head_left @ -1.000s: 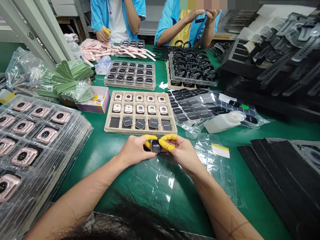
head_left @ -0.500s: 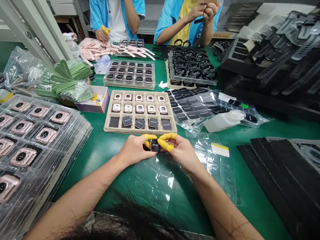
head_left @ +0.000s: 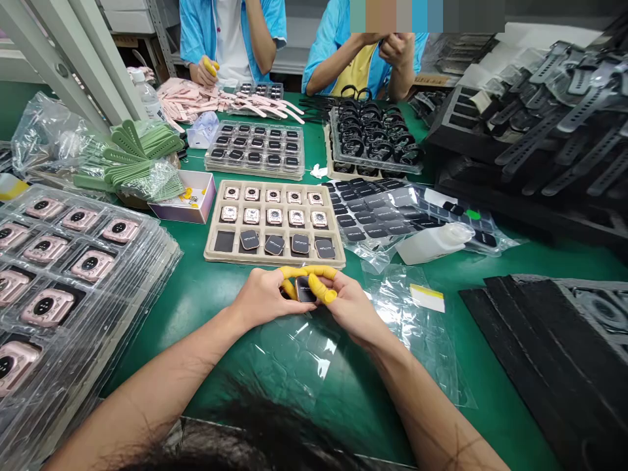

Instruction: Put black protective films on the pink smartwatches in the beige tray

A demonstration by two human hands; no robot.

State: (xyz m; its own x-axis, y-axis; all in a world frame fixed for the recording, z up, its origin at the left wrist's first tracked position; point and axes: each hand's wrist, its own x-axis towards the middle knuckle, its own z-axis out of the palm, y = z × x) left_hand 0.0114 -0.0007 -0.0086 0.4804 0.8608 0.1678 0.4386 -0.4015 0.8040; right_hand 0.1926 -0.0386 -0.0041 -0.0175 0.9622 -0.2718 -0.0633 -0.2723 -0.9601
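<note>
A small black watch body (head_left: 305,288) is pinched between both hands just in front of the beige tray (head_left: 212,248), above a clear plastic sheet (head_left: 294,353) on the green surface (head_left: 206,307). The left hand (head_left: 262,297) and right hand (head_left: 350,306) each close their grip on it with yellow finger cots (head_left: 321,290), which hide its edges. Right of the tray lie a white bottle (head_left: 434,242) and a bag of black screens (head_left: 383,209); left of it are stacked clear trays (head_left: 73,261) of pink watch bodies, cut off by the frame
</note>
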